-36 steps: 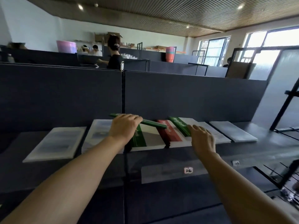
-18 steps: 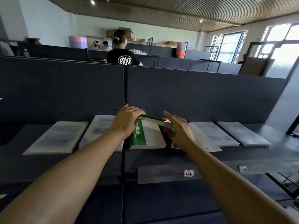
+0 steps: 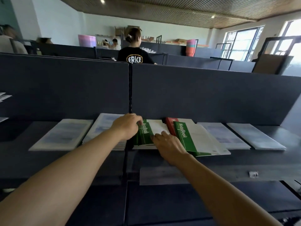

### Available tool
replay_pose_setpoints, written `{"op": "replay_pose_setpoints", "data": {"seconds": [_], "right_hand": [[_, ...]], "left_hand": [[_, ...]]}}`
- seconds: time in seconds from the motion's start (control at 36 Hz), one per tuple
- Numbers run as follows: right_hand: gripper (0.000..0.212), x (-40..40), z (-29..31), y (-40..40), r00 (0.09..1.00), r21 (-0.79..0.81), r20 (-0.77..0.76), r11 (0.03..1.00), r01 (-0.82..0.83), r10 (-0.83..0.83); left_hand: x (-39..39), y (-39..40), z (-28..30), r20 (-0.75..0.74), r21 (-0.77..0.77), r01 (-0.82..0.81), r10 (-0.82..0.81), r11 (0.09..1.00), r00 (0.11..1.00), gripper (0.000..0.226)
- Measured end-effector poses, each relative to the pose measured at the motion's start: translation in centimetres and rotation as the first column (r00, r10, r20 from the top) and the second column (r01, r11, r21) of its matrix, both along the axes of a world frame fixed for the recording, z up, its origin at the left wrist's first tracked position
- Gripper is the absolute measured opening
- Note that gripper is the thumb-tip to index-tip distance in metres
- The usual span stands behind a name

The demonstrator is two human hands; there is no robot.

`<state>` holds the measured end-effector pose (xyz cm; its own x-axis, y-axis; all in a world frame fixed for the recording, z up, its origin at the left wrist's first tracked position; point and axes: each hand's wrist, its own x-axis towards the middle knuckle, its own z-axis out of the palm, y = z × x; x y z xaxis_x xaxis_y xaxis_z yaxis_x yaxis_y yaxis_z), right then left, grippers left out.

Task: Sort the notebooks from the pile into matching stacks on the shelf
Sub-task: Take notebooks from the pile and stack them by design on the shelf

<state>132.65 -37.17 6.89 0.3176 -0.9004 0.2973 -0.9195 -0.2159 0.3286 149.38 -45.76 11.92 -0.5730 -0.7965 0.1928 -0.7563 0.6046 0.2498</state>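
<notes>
A stack of green-and-white notebooks (image 3: 146, 133) lies at the middle of the dark shelf (image 3: 244, 162). My left hand (image 3: 126, 126) rests at the stack's left edge with its fingers curled over the green spine. My right hand (image 3: 169, 146) lies flat with straight fingers on the stack's near right corner. To the right, another green-and-white notebook (image 3: 195, 139) lies askew over a red-and-white notebook (image 3: 171, 123), which shows only at its far end.
Pale blue-white notebook stacks lie along the shelf: two on the left (image 3: 63, 134) (image 3: 104, 126) and two on the right (image 3: 223, 136) (image 3: 254, 136). A dark partition (image 3: 195, 93) closes the shelf's back. A person in a black shirt (image 3: 134, 54) stands beyond it.
The green notebook my left hand held tilted above the stack now lies flat on it. My right hand moved left from the right-hand notebooks and came down onto the stack's near corner.
</notes>
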Motion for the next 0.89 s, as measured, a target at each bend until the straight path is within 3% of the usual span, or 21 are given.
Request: {"op": "replay_pose_setpoints", "data": {"seconds": [0.08,0.22,0.42,0.56,0.61,0.72,0.89], "right_hand": [[0.038,0.3,-0.1,-0.9,0.999,0.063,-0.029,0.998,0.03,-0.028],[0.037,0.5,-0.1,-2.0,0.996,0.181,0.014,0.98,0.082,-0.086],[0.049,-0.3,0.6,-1.2,0.954,0.241,0.261,0.967,0.084,-0.148],[0.061,-3.3,1.5,0.9,0.861,0.175,0.439,0.964,0.198,-0.256],[0.073,-5.2,1.6,1.7,0.845,0.226,0.433,0.945,0.237,-0.315],[0.096,-8.1,1.8,4.0,0.856,0.327,0.331,0.899,0.292,-0.398],[0.1,-9.7,1.7,5.5,0.851,0.506,0.126,0.771,0.388,-0.51]], "left_hand": [[0.0,0.9,-0.3,0.099,0.073,0.062,-0.069,0.995,0.993,0.024],[-0.8,1.9,-1.5,0.309,0.075,0.1,-0.119,0.992,0.944,0.047],[-1.1,1.0,-3.3,0.379,-0.067,0.07,-0.039,0.995,0.924,0.039],[-1.7,0.8,-2.5,0.448,-0.05,0.031,-0.005,0.998,0.894,0.042],[-2.3,0.8,-2.2,0.43,-0.047,0.008,0.013,0.999,0.903,0.049],[-3.8,1.1,-2.4,0.247,-0.134,0.0,0.033,0.991,0.968,0.043],[-6.4,2.1,-2.8,0.076,-0.146,0.005,0.006,0.989,0.997,0.036]]}}
